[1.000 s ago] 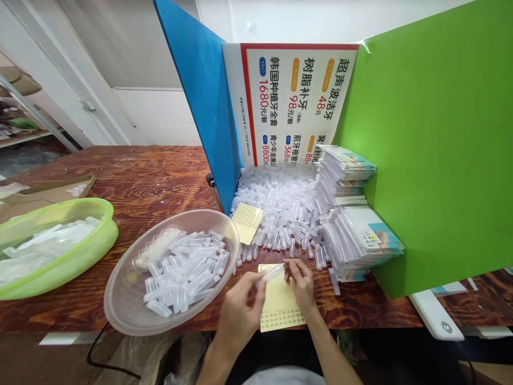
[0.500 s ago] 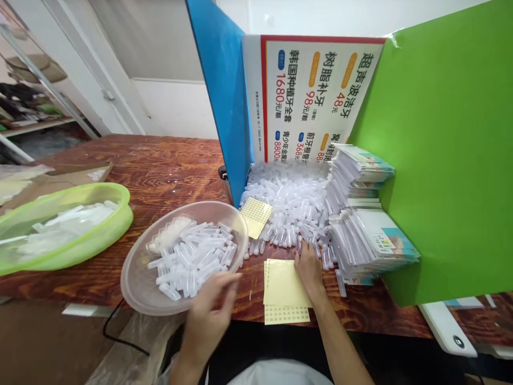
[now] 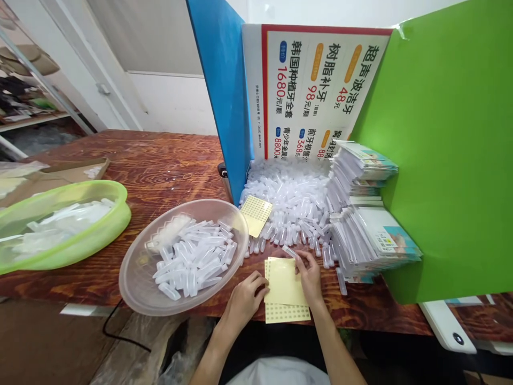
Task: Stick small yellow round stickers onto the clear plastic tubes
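Observation:
My right hand (image 3: 309, 275) pinches a small clear plastic tube (image 3: 289, 251) just above the top edge of a yellow sticker sheet (image 3: 284, 289) near the table's front edge. My left hand (image 3: 245, 299) rests with curled fingers on the left edge of that sheet. A clear bowl (image 3: 138, 278) to the left holds several clear tubes. Behind the sheet lies a large pile of loose tubes (image 3: 292, 203) with a second small yellow sticker sheet (image 3: 255, 215) leaning on it.
Stacks of printed cards (image 3: 371, 235) stand right of the pile. Blue (image 3: 220, 85), white printed (image 3: 316, 91) and green (image 3: 449, 149) boards wall in the pile. A green bowl (image 3: 100, 230) with plastic pieces sits far left on the wooden table (image 3: 160, 171).
My left hand swung over to the clear bowl with the tube it held, then came back empty to the sticker sheet. My right hand reached into the pile and drew back holding a tube.

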The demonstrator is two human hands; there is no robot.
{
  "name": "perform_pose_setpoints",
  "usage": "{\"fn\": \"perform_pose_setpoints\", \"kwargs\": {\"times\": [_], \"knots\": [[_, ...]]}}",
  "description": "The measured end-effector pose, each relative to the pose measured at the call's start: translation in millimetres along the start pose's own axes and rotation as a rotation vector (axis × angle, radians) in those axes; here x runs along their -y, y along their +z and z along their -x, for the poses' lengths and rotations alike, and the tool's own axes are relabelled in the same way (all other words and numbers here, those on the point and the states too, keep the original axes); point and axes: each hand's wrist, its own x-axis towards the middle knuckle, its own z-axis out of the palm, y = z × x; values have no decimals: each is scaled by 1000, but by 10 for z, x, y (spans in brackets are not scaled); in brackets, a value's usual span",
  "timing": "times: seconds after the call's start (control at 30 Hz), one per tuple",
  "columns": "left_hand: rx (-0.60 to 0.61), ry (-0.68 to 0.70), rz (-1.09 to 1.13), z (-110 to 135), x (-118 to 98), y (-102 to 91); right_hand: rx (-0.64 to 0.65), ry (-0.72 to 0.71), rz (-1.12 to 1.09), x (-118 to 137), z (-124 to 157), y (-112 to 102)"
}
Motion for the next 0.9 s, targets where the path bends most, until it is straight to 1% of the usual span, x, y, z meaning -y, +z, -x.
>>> {"fn": "perform_pose_setpoints", "kwargs": {"times": [0.17,0.43,0.63,0.9], "knots": [[-34,4,-17,-16,-22,19,14,-62,103,-43,36,2],[-63,-18,-35,-1,-55,19,20,-92,140,-13,31,2],[-62,18,-51,-8,-55,29,36,-108,139,18,34,11],[-49,-20,-48,-17,-75,9,58,-110,160,31,36,8]]}}
